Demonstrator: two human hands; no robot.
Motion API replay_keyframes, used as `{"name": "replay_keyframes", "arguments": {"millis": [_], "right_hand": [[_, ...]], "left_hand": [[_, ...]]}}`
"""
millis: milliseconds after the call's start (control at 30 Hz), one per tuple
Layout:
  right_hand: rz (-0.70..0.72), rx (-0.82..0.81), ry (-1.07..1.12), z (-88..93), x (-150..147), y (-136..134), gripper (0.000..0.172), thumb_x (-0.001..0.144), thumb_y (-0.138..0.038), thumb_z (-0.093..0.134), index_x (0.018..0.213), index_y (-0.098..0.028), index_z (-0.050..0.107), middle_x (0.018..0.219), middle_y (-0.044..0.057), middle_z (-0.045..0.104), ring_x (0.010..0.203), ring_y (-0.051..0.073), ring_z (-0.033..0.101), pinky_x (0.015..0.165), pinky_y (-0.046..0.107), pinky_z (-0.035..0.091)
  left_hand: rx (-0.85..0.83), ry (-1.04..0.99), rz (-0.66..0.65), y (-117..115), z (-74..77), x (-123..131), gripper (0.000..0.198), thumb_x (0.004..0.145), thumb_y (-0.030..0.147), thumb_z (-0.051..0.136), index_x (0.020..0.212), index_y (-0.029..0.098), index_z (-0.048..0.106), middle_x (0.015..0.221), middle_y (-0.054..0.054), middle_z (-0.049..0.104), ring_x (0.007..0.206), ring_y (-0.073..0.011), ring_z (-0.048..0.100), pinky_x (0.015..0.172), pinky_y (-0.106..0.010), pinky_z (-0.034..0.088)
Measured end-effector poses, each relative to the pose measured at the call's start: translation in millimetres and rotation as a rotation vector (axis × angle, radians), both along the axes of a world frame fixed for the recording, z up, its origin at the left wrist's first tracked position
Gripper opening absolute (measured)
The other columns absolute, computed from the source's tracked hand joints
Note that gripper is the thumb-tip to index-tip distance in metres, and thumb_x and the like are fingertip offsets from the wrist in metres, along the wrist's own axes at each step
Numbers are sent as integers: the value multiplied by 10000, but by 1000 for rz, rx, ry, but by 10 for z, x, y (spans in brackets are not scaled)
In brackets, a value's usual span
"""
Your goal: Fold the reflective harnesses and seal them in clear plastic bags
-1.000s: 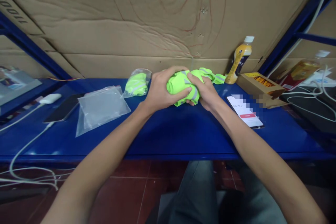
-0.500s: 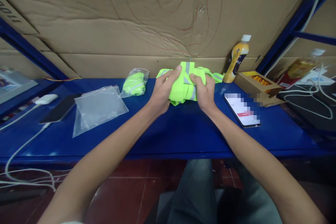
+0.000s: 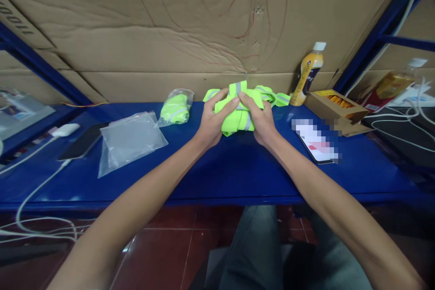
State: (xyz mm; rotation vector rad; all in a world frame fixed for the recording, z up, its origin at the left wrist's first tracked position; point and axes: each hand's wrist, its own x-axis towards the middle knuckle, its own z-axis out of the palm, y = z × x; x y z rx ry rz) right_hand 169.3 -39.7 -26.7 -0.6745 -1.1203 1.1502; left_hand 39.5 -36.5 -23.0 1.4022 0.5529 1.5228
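A bundle of neon yellow-green reflective straps (image 3: 236, 120) with grey stripes is held between both hands above the blue table. My left hand (image 3: 215, 118) is closed around its left side, thumb lying across the top. On the other side my right hand (image 3: 260, 118) grips it, its thumb also pressing on the top. Most of the other fingers are hidden behind the bundle. More of the yellow-green strap (image 3: 281, 99) lies behind the hands on the table. To the left sits a clear bag (image 3: 176, 108) with a similar folded yellow-green bundle inside.
Flat clear plastic bags (image 3: 132, 140) lie left on the blue table (image 3: 231, 181), beside a dark phone (image 3: 83, 141) and a white charger (image 3: 66, 130). At right are a lit phone (image 3: 316, 145), an open cardboard box (image 3: 336, 108) and a yellow bottle (image 3: 308, 74). Cardboard stands behind.
Both thumbs have moved inward over the top of the bundle and now nearly meet. The bundle looks more compact, its upright strap end shifted slightly left. The view has tilted a little.
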Motion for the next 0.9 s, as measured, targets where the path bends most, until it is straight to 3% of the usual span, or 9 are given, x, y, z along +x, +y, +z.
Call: {"name": "replay_keyframes", "arguments": {"millis": [100, 167, 233, 333, 400, 500, 567, 733, 900], "right_hand": [[83, -56, 61, 58, -28, -56, 554, 695, -642, 948, 1031, -236, 777, 1028, 57, 840, 1079, 291, 802, 963, 446, 681], [108, -70, 68, 77, -17, -62, 598, 633, -642, 983, 1026, -239, 778, 1061, 66, 848, 1072, 301, 808, 932, 449, 695], [108, -87, 44, 67, 10, -49, 590, 639, -651, 979, 1002, -238, 766, 1012, 66, 844, 945, 290, 811, 803, 436, 707], [95, -113, -20, 15, 42, -15, 546, 702, -669, 938, 972, -236, 742, 874, 48, 801, 687, 238, 736, 558, 384, 635], [85, -99, -40, -24, 49, 7, 513, 718, -658, 931, 936, -240, 729, 833, 35, 769, 652, 214, 697, 532, 359, 599], [40, -30, -58, -59, 65, 33, 476, 698, -608, 956, 861, -239, 703, 846, 18, 741, 764, 200, 707, 673, 341, 623], [12, 15, -117, -64, 96, 47, 470, 724, -613, 932, 852, -232, 689, 861, 14, 734, 816, 197, 708, 744, 335, 621], [-21, 187, -351, -55, 196, 80, 443, 868, -646, 784, 885, -224, 648, 847, 11, 695, 785, 184, 668, 728, 333, 574], [-234, 332, -491, -34, 210, 74, 394, 864, -559, 784, 998, -254, 574, 874, -7, 649, 798, 193, 626, 813, 379, 570]], "left_hand": [[-29, 21, -23, 55, -44, 4, 548, 875, 715, 845, 1054, 200, 778, 1058, -91, 799, 1062, -292, 796, 893, -382, 662], [31, 95, 64, 103, -66, -17, 634, 952, 820, 677, 1040, 201, 779, 1059, -109, 795, 1127, -319, 781, 939, -419, 656], [192, 241, 269, 128, -54, -69, 660, 1013, 823, 568, 1149, 214, 784, 1195, -128, 788, 1260, -336, 731, 1066, -464, 609], [529, 541, 596, 94, 44, -187, 682, 1028, 759, 601, 1470, 245, 673, 1541, -166, 649, 1501, -370, 563, 1274, -544, 432], [747, 751, 564, 42, 127, -253, 761, 1001, 742, 653, 1579, 253, 584, 1646, -183, 561, 1566, -395, 492, 1322, -576, 357], [912, 973, 357, -21, 186, -288, 808, 963, 698, 731, 1585, 209, 565, 1581, -207, 614, 1479, -397, 582, 1278, -561, 425], [877, 1031, 358, -36, 167, -279, 857, 925, 667, 790, 1577, 169, 544, 1526, -216, 651, 1427, -394, 623, 1248, -552, 462], [687, 1109, 417, -53, 77, -214, 1031, 678, 561, 1004, 1489, 143, 524, 1464, -215, 674, 1361, -417, 669, 1152, -528, 539], [487, 1168, 511, -105, 111, -128, 620, 640, 321, 921, 1140, 198, 574, 1036, -91, 751, 970, -345, 767, 824, -413, 590]]}}
